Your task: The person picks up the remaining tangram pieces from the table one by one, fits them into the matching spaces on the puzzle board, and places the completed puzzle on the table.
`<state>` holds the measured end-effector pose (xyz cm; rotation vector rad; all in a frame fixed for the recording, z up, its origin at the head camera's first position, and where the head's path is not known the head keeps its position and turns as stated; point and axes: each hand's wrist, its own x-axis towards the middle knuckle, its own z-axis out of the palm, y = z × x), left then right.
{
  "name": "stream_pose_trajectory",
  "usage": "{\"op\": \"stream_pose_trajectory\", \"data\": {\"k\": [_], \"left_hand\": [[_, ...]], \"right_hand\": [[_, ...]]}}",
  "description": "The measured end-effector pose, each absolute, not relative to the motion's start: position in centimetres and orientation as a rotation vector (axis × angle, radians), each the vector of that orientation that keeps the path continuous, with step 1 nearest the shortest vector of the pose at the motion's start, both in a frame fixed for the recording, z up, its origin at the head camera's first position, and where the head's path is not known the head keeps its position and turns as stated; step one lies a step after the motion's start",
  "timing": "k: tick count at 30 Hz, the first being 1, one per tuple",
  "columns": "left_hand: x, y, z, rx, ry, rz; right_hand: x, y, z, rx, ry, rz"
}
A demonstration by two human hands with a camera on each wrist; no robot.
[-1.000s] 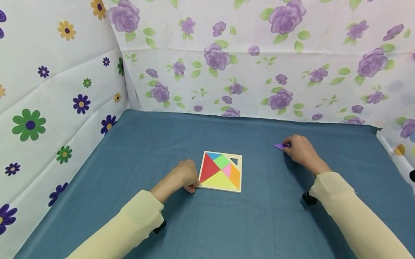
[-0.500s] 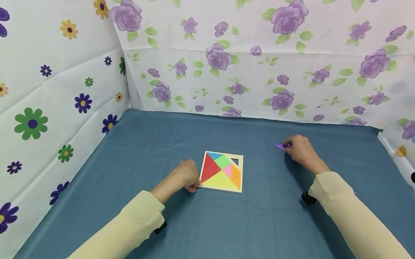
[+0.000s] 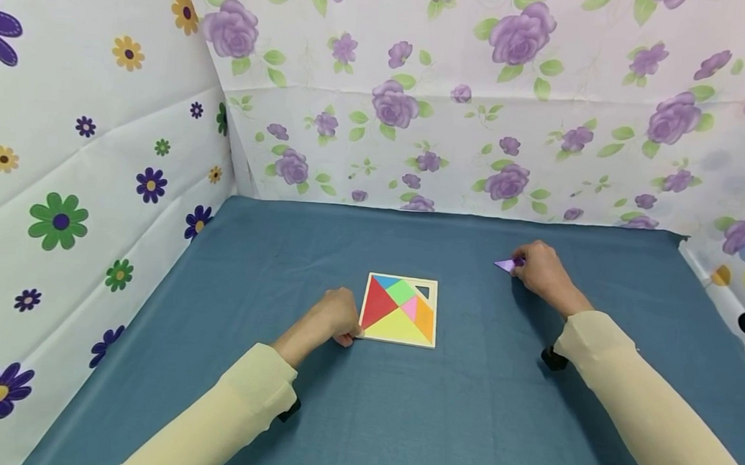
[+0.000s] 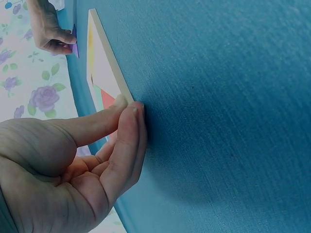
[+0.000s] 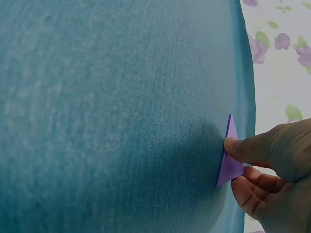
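Observation:
A square tangram puzzle (image 3: 397,326) in a pale wooden frame lies on the blue cloth, with red, yellow, green, blue, pink and orange pieces in it. Its upper right corner has a triangular gap where dark backing shows. My left hand (image 3: 336,314) pinches the frame's near left corner between thumb and fingers, as the left wrist view shows. To the right and farther back, my right hand (image 3: 541,269) holds a purple triangular piece (image 5: 232,160) between thumb and fingers. In the head view that purple triangle (image 3: 503,265) points left, partly covered by the fingers.
The table has a blue cloth (image 3: 424,423) over it. A white sheet with purple roses (image 3: 394,104) hangs along the back edge, and a daisy-patterned sheet (image 3: 58,221) is on the left. Dark wrist devices (image 3: 554,358) sit under the sleeves.
The purple triangle has tilted slightly in my right hand, its face now catching more light. My left hand stays at the frame's corner; the view has shifted a little.

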<state>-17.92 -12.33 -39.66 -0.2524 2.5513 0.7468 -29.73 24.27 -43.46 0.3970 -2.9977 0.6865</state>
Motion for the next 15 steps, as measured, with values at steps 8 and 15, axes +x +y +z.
{"op": "stream_pose_trajectory", "data": {"k": [8,15], "left_hand": [[-17.89,-12.37,-39.78,-0.235,2.555,0.746],[-17.74,-12.40,-39.77,-0.238,2.548,0.782]], "right_hand": [[-29.16,24.15,-43.43,0.416,-2.924,0.683],[-28.86,24.08,-43.08,0.439,-2.884,0.687]]}}
